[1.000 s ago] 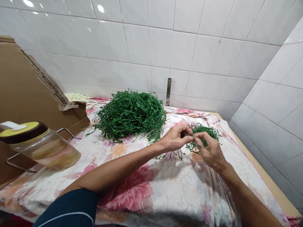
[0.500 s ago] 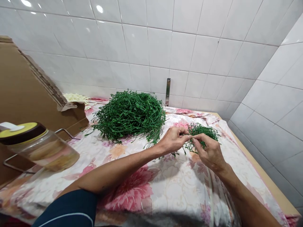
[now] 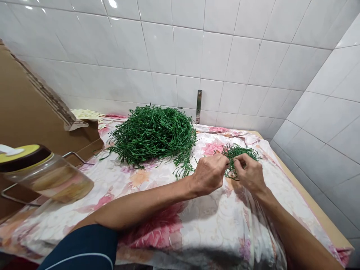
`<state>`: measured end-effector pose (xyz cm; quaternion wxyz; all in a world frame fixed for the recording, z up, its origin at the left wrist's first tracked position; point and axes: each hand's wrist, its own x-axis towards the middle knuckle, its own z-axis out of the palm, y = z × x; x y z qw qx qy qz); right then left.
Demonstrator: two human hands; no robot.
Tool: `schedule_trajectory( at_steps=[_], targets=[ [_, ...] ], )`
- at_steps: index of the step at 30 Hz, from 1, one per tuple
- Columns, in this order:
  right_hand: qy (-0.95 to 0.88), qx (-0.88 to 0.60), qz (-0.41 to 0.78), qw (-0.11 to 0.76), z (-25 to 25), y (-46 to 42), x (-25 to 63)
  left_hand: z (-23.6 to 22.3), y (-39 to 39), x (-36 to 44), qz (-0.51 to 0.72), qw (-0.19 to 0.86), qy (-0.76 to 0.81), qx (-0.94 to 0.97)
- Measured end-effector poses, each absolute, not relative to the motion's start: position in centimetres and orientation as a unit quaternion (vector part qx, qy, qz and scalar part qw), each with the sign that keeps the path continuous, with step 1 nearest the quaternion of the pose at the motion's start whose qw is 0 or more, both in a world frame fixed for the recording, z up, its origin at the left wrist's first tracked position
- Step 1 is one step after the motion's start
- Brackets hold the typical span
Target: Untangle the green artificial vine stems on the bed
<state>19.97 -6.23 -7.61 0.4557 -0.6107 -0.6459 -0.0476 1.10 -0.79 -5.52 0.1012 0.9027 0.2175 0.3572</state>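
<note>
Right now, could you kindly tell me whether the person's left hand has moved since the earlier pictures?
Yes: the left hand sits lower in view than before, farther from the steel bracket on the tiled wall, so it has drawn back toward the person.

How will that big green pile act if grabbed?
Probably light and springy: the heap of green strands stands loose and airy. Likely to snag too: the small green clump between your left hand and right hand looks tangled.
</note>
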Motion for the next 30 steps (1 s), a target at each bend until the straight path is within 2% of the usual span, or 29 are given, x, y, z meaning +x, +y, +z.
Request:
schedule_trajectory(
  at_steps=[4, 9, 15, 21, 24, 30],
  targets=[
    [-0.594, -0.64, -0.044, 0.485, -7.5, -5.8, 21.6, -4.5, -0.1, 1.1, 0.4, 0.245, 0.243, 0.849],
    [-0.625, -0.617, -0.073, 0.474, -7.6, -5.4, 22.4, -4.4, 2.1, 1.2, 0.357, 0.415, 0.3, 0.781],
    [-0.649, -0.541, -0.075, 0.53, -6.5, -6.6, 20.7, -5.2, 2.5, 1.7, 0.351, 0.489, 0.299, 0.741],
    [-0.721, -0.497, -0.009, 0.483, -6.8, -6.8, 19.1, -4.9, 2.3, 1.9, 0.332, 0.564, 0.279, 0.702],
    [-0.715, -0.503, 0.007, 0.485, -7.2, -6.6, 19.0, -4.6, 2.1, 1.8, 0.322, 0.59, 0.272, 0.688],
    [-0.654, -0.536, 0.146, 0.512, -7.6, -6.7, 18.7, -4.2, 1.7, 1.6, 0.299, 0.624, 0.283, 0.665]
  ],
)
